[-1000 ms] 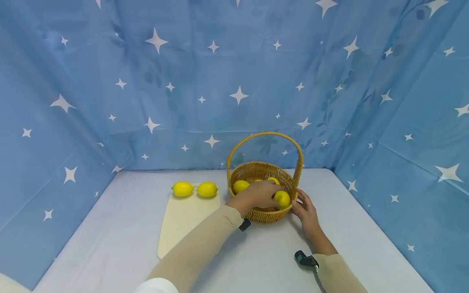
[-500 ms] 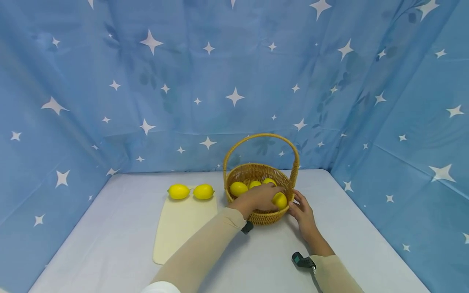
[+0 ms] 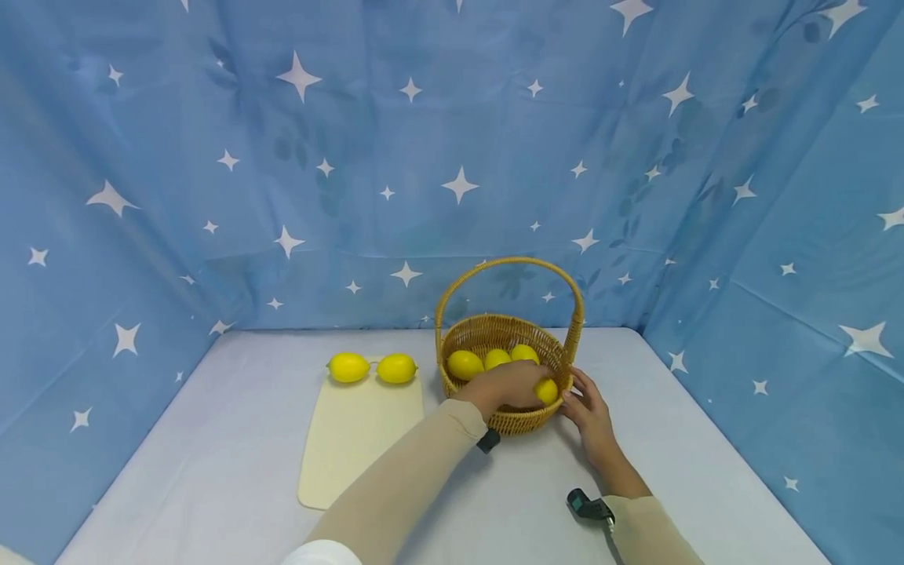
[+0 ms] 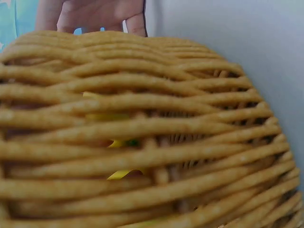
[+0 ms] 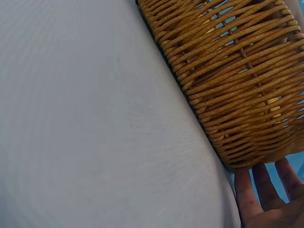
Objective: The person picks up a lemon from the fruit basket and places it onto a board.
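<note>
Wicker basket [image 3: 519,424] upright, handle [image 3: 519,260] left-to-right

I am working in a small curtained booth, arranged like a recording corner. Blue curtain [image 3: 395,212] printed with white stars [image 3: 461,186] hangs at the far, left and right sides of my pale table [image 3: 184,447]. Small black cameras [image 3: 588,506] sit at my wrists. Whether this is inside a home or a lab, I cannot tell.

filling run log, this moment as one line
left hand: around lemon in basket; right hand: touching basket side; two lemons: far end of board
</note>
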A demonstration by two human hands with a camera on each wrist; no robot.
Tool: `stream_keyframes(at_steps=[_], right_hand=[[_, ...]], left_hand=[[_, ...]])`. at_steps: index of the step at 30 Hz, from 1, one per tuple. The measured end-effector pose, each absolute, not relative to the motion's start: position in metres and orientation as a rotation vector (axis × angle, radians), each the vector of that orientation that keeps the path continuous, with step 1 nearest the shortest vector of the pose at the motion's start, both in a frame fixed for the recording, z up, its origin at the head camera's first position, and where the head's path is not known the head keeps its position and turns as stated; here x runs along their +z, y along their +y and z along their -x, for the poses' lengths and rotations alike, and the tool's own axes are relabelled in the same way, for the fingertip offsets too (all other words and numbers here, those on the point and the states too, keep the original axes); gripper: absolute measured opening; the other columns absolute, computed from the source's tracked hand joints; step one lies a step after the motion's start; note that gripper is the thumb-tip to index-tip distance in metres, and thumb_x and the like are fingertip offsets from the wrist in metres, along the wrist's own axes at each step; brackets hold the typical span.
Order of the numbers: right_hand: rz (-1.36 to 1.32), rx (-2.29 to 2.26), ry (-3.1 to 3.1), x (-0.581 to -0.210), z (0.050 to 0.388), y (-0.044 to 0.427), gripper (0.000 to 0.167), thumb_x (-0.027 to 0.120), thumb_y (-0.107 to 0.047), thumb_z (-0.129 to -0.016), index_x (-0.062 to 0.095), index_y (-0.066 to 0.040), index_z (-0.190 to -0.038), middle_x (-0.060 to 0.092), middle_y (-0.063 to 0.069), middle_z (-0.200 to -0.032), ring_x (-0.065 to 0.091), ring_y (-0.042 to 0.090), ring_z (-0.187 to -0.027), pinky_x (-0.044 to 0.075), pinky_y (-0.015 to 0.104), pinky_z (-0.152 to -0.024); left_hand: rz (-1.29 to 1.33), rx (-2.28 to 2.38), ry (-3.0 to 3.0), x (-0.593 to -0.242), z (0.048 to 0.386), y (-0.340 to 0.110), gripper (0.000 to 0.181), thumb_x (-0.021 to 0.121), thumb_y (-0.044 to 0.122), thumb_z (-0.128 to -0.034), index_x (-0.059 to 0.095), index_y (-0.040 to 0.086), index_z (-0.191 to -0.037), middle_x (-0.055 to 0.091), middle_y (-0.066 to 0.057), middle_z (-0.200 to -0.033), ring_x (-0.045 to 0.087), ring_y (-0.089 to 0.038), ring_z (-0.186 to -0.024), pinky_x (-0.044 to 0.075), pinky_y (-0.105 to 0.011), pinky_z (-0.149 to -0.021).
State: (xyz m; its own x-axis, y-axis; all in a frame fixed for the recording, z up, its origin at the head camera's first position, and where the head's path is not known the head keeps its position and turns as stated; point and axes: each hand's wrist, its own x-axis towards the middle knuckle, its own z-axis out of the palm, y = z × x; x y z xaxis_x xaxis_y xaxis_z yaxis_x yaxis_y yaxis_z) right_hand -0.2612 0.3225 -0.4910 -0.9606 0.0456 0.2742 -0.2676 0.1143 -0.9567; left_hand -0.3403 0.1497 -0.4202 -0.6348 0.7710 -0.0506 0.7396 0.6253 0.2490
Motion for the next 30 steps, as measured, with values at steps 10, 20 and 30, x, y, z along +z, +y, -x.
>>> stream_keyframes(at_steps=[10, 20, 30], right_hand=[[-0.204, 1.932, -2.182, -0.476, 0.251, 0.319, 0.055, 0.045, -0.016, -0.105, 0.022, -0.010, -0.155, 0.025, 0.021, -0.153, 0.036, 0.041, -0.132, 0.050, 0.034, -0.093], [-0.186, 1.953, -2.168, -0.488, 0.261, 0.325, 0.055, 0.046, -0.017, -0.104, 0.024, -0.016, -0.155, 0.025, 0.018, -0.154, 0.036, 0.038, -0.133, 0.049, 0.035, -0.094], [-0.175, 1.923, -2.167, -0.496, 0.265, 0.326, 0.056, 0.050, -0.025, -0.103, 0.027, -0.018, -0.154, 0.027, 0.016, -0.153, 0.039, 0.035, -0.132, 0.051, 0.030, -0.090]], left_hand=[[-1.222, 0.355, 2.634, -0.415, 0.335, 0.135, 0.047, 0.055, 0.014, -0.0985, 0.051, 0.032, -0.142, 0.053, 0.012, -0.135, 0.048, -0.010, -0.126, 0.040, -0.031, -0.103], [-1.255, 0.380, 2.640, -0.421, 0.334, 0.128, 0.049, 0.056, 0.007, -0.0976, 0.051, 0.028, -0.142, 0.055, 0.013, -0.133, 0.049, -0.008, -0.124, 0.040, -0.029, -0.103], [-1.232, 0.311, 2.765, -0.430, 0.334, 0.128, 0.045, 0.061, 0.021, -0.0971, 0.053, 0.030, -0.140, 0.056, 0.011, -0.133, 0.050, -0.009, -0.123, 0.040, -0.030, -0.103]])
